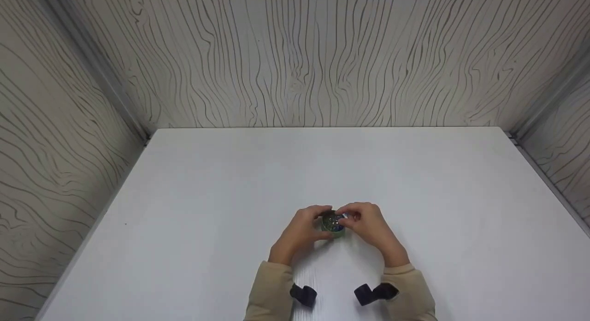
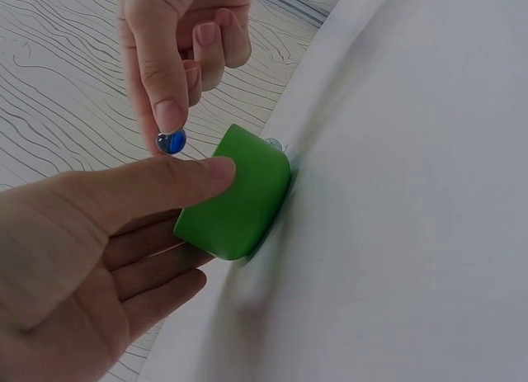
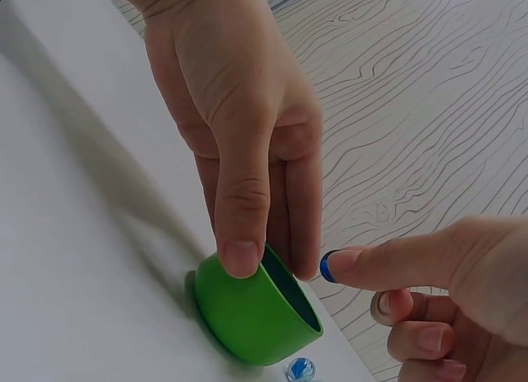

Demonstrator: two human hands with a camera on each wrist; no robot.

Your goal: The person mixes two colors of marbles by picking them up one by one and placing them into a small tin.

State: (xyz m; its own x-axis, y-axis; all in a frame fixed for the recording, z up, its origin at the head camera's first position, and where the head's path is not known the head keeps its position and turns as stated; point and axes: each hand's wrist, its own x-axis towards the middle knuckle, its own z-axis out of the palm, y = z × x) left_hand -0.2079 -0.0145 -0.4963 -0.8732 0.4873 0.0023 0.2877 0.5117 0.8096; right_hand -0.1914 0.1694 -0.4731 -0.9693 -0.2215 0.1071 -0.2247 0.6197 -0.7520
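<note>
A small green cup [image 1: 333, 222] stands upright on the white table, with shiny glass pieces inside as seen from the head view. My left hand [image 1: 302, 228] grips it, thumb [image 2: 219, 172] on one side and fingers on the other. Above its rim, my right hand [image 1: 368, 224] pinches a blue marble [image 2: 171, 141] between thumb and index finger, and the other fingers curl inward. Beside the cup's base, a second, clear and blue marble [image 3: 300, 370] lies on the table. The wrist views hide the cup's contents.
The white table [image 1: 207, 196] stretches out around both hands. Wood-grain patterned panels [image 1: 295, 58] rise at its back and sides. A dark wrist-camera mount [image 1: 304, 295] sticks out from each beige sleeve [image 1: 269, 293].
</note>
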